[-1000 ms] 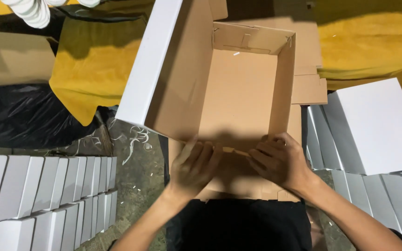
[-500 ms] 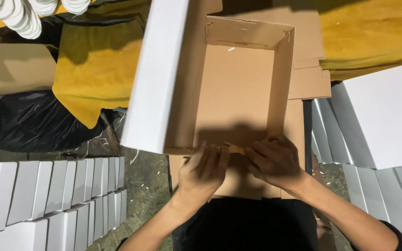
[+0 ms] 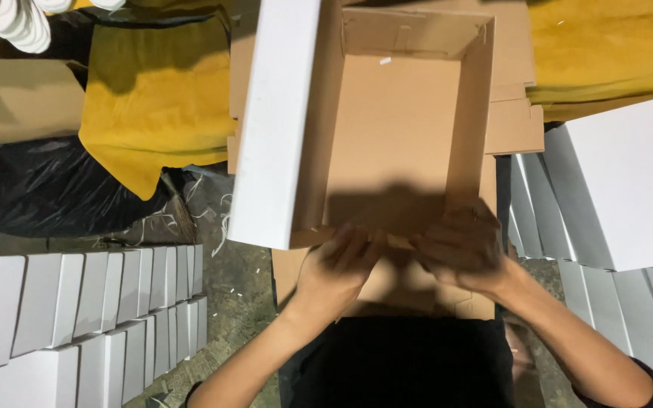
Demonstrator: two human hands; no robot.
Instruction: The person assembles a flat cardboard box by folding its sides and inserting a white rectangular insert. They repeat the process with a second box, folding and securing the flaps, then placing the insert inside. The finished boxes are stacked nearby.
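Note:
A half-formed cardboard box (image 3: pixel 391 128), brown inside and white outside, lies open in front of me. Its left wall (image 3: pixel 277 121) stands up with the white face showing. My left hand (image 3: pixel 338 261) and my right hand (image 3: pixel 459 249) both press on the box's near flap (image 3: pixel 398 242), fingers curled over its edge. The flap lies in shadow, so its exact fold is hard to see. Flat brown cardboard blanks (image 3: pixel 512 113) lie under and behind the box.
Rows of finished white boxes (image 3: pixel 92 302) stand at the lower left, and more (image 3: pixel 614 189) lean at the right. Yellow cloth (image 3: pixel 153 98) and a black plastic sheet (image 3: pixel 47 189) lie at the upper left. White stacked cups (image 3: pixel 17 23) hang at the top left corner.
The box has shifted up and slightly right in view. Both hands have moved closer together on the near flap, pressing it inward.

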